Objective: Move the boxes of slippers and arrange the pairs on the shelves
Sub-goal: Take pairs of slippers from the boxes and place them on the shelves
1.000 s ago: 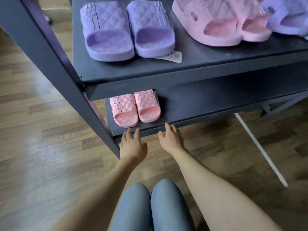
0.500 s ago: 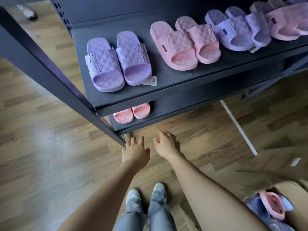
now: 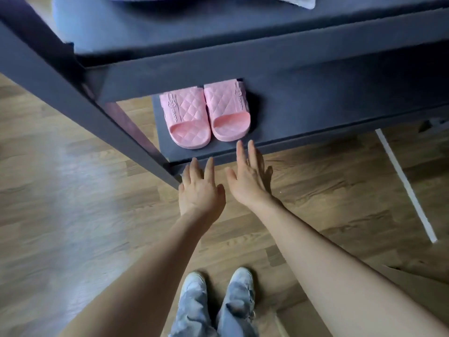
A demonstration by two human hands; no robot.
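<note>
A pair of pink quilted slippers (image 3: 205, 113) sits side by side at the left end of the lower dark shelf (image 3: 315, 117), toes facing me. My left hand (image 3: 200, 190) hovers just in front of the shelf's front edge, fingers straight, holding nothing. My right hand (image 3: 247, 176) reaches beside it with straight fingers, its tips near the shelf edge just right of the slippers, also empty. The upper shelf (image 3: 218, 32) fills the top of the view; only a sliver of a purple slipper shows there.
The rack's slanted dark upright (image 3: 80, 103) runs from the upper left down to the floor by my left hand. Wooden floor (image 3: 73, 215) lies all around, with a white line (image 3: 403, 181) at the right. A cardboard flap (image 3: 422, 283) shows at the lower right, my feet below.
The view has dropped and closed in on the lower shelf. Both hands have stretched forward toward the pink slippers, fingers straighter than before; the box of slippers at the right has left the view.
</note>
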